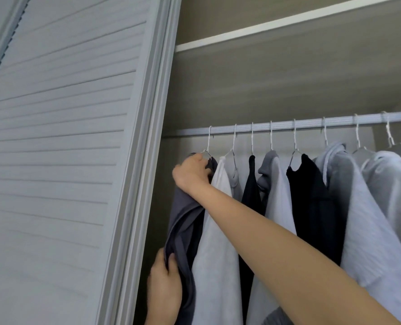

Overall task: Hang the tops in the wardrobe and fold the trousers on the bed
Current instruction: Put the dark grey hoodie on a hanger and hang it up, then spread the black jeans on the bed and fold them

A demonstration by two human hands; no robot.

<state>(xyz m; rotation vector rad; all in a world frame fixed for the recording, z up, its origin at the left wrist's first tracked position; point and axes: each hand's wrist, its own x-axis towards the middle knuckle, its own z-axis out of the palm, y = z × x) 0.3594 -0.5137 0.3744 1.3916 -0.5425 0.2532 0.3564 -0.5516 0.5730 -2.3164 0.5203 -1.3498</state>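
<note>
In the head view, the right hand [191,173], at centre frame, is clenched around the shoulder of a dark grey top [185,221] on its white hanger [208,144], already hooked at the left end of the rail [288,127], while the left hand [164,289], at the lower edge, pinches the same top's hanging fabric. About eight tops hang along the rail, so the hanging looks well advanced; the trousers and bed are out of view, so the folding cannot be judged. A white louvred wardrobe door [61,160] fills the left of the frame, and a shelf [276,24] crosses the upper right above the beige interior.
</note>
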